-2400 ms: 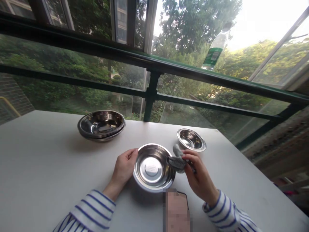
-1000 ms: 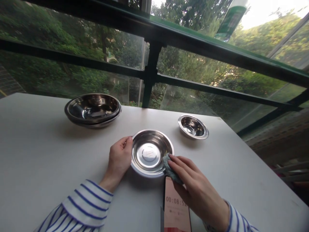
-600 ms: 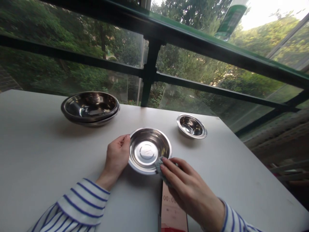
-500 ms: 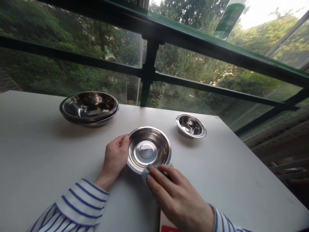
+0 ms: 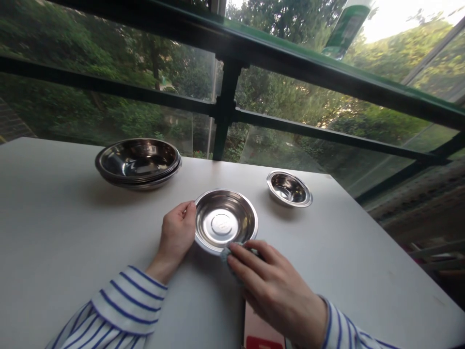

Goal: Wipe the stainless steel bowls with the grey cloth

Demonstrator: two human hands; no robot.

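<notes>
A shiny steel bowl (image 5: 222,224) is held slightly tilted above the white table, its inside facing me. My left hand (image 5: 177,232) is closed on its left rim, thumb on top. Under the fingers of my right hand (image 5: 269,281) is a greyish-green cloth (image 5: 225,253), pressed against the near rim of the bowl. Most of the cloth is hidden by that hand. Both sleeves are white with blue stripes.
Stacked larger steel bowls (image 5: 140,162) stand at the back left of the white table (image 5: 203,300). Another small steel bowl (image 5: 289,189) sits back right. A pink and red box (image 5: 259,325) lies partly under my right forearm. Beyond are a green window rail (image 5: 290,63) and a bottle (image 5: 347,29).
My right hand and the cloth have shifted slightly right and up along the near rim. The bowl's tilt has changed a little, and the camera view has moved slightly.
</notes>
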